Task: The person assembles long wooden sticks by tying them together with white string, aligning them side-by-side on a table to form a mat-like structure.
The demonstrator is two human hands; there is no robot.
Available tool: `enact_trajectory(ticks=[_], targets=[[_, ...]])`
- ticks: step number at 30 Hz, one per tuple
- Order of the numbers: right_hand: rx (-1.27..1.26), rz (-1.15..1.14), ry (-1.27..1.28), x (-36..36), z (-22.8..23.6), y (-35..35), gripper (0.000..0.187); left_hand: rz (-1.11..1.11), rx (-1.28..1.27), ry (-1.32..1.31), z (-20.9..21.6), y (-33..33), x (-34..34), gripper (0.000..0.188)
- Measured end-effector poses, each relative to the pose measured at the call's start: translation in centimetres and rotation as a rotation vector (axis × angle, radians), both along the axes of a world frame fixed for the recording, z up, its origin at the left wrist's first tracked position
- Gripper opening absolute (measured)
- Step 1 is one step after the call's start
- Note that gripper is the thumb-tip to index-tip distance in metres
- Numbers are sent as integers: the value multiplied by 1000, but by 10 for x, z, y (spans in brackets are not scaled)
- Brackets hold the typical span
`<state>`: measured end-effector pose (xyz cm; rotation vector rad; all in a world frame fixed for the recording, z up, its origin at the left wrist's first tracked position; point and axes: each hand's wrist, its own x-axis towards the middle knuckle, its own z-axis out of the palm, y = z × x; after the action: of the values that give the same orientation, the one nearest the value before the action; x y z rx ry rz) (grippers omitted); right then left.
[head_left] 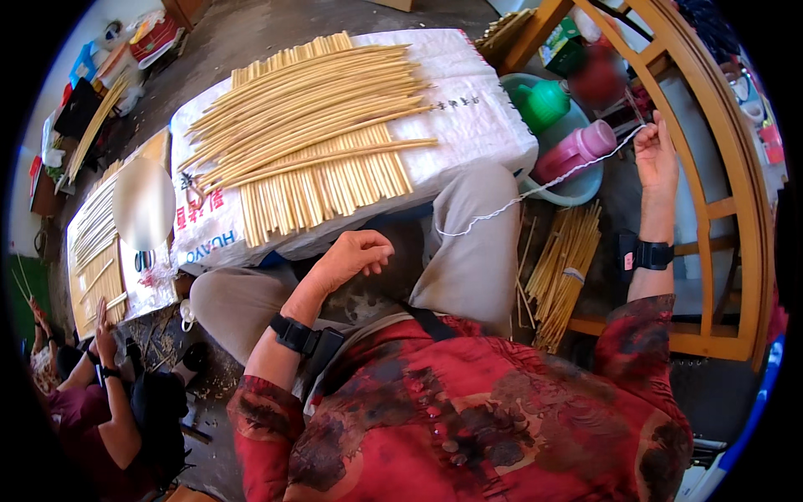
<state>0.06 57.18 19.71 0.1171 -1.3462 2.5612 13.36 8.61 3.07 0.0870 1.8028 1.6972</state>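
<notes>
My right hand (657,157) is raised at the right, its fingers pinched on one end of a thin white string (569,174). The string hangs in a slack curve to the left and its other end lies over my right knee. Above my lap, my left hand (360,253) is closed with the fingers curled in; whatever may be between them is hidden. In front of me, a layer of long thin tan sticks (309,100) lies crosswise over a row of sticks (326,192) on a table covered with white woven plastic (477,109).
On the floor at right lies a bundle of sticks (569,276). Beside it, a pale blue basin (577,201) holds a green bottle (544,105) and a pink jug (577,151). A wooden frame (719,209) stands right of my arm. At lower left another person (117,410) sits by another stick-laden table.
</notes>
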Motion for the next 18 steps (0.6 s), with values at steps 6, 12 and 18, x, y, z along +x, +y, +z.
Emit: enact_trajectory(ticks=[6, 12, 18], targets=[[63, -53, 26, 15, 21, -8, 27, 46, 14, 319, 3, 49, -15, 26], [68, -92, 32, 23, 20, 12, 26, -18, -125, 650, -12, 85, -18, 25], [26, -132, -8, 25, 12, 25, 25, -12, -105, 551, -1, 70, -18, 11]])
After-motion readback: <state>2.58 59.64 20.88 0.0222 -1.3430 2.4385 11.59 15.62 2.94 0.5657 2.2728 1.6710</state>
